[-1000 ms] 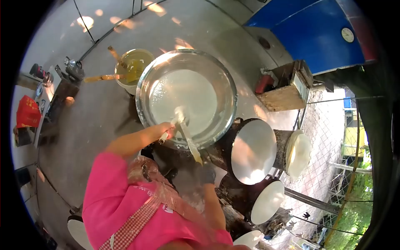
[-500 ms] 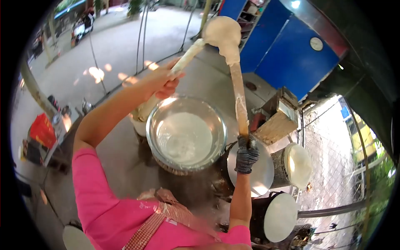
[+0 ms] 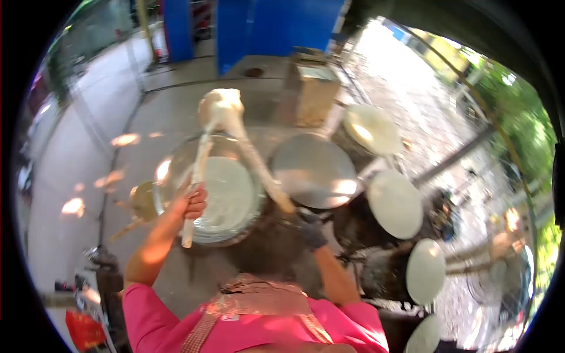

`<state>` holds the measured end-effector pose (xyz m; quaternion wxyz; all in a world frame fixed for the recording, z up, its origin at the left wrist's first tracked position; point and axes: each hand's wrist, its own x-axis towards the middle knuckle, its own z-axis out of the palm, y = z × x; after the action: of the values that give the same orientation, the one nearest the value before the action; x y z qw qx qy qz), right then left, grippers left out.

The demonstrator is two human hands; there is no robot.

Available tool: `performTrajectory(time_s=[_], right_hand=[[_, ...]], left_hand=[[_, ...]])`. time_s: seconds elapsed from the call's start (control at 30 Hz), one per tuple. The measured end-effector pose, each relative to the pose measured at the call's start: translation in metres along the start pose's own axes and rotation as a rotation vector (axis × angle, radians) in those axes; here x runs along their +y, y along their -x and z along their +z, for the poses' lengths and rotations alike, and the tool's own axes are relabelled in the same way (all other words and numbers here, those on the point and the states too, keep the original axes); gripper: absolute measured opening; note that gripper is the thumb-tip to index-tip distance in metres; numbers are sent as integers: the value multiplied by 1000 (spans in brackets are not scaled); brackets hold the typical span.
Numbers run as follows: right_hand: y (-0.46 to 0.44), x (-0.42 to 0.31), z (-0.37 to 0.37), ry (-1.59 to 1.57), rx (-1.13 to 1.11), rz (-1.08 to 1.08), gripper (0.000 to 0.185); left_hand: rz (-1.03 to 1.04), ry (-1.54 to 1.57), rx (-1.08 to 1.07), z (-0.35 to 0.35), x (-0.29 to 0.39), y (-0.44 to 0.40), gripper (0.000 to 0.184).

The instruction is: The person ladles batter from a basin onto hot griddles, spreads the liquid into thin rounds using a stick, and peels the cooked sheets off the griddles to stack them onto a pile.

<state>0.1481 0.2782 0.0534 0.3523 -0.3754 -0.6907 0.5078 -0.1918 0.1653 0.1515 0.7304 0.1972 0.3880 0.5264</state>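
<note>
My bare left hand point(image 3: 193, 203) is closed around a pale, batter-coated stick point(image 3: 203, 156) above the basin's left side. My right hand point(image 3: 311, 230), in a dark glove, grips the lower end of a longer wooden stick point(image 3: 259, 165). Both sticks slant up to meet at a lump of wet, cream-coloured dough point(image 3: 221, 109), which clings round their far ends. Beneath them stands a wide metal basin point(image 3: 160, 191) with white batter point(image 3: 226, 197) inside. The lump appears over the basin's far rim; whether it touches is unclear.
Right of the basin sits a round metal griddle point(image 3: 315, 167). Several pale round griddle tops point(image 3: 394, 203) on dark stands curve along my right side. A box-like stand point(image 3: 318, 94) is behind, before blue panels point(image 3: 276, 29). A red bag point(image 3: 85, 329) lies lower left.
My view has turned to the right. The dough lump and both sticks have come lower and nearer the basin. Both hands keep their hold.
</note>
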Motion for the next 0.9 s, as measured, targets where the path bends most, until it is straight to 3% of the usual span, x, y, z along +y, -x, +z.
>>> performTrajectory(time_s=[0.1, 0.23, 0.3, 0.33, 0.37, 0.4, 0.5, 0.57, 0.6, 0.63, 0.67, 0.73, 0.77, 0.8, 0.83, 0.9], right_hand=[[68, 71, -40, 352, 114, 188, 24], [186, 162, -101, 886, 247, 420, 28], [215, 203, -125, 1154, 233, 429, 29], [220, 217, -139, 1341, 237, 352, 30], [224, 223, -154, 1562, 271, 191, 31], [226, 230, -168, 1818, 354, 8, 32], [175, 114, -214, 1047, 412, 610, 28], [135, 66, -216, 903, 441, 663, 25], [118, 63, -214, 870, 444, 586, 28], [97, 77, -209, 899, 405, 456, 30], [76, 95, -201, 934, 367, 342, 34], [30, 137, -183, 1072, 287, 240, 41], [15, 156, -177, 1190, 216, 348, 39], [1, 171, -174, 1304, 138, 459, 37], [-14, 178, -173, 1415, 62, 559, 35], [-12, 159, -192, 1407, 106, 156, 22]], left_hand=[[-194, 327, -83, 25, -35, -48, 25], [-717, 1239, -75, 41, -98, -116, 26], [-832, 1188, -167, 51, -128, -158, 25], [-775, 1175, -155, 57, -140, -174, 21], [-747, 1153, -355, 66, -148, -188, 18], [-653, 1023, -338, 86, -143, -194, 17], [-590, 672, -237, 102, -133, -247, 22], [-354, 34, -112, 133, -110, -269, 18], [-434, 90, -216, 103, -122, -321, 16], [-440, -5, -167, 108, -121, -343, 10], [-271, -132, -146, 121, -124, -345, 9], [-224, -330, -3, 130, -135, -373, 14], [-352, -400, 124, 125, -151, -400, 18], [-157, -786, 173, 123, -162, -410, 37], [-55, -814, 224, 120, -162, -416, 53], [31, -958, 294, 118, -160, -425, 58]])
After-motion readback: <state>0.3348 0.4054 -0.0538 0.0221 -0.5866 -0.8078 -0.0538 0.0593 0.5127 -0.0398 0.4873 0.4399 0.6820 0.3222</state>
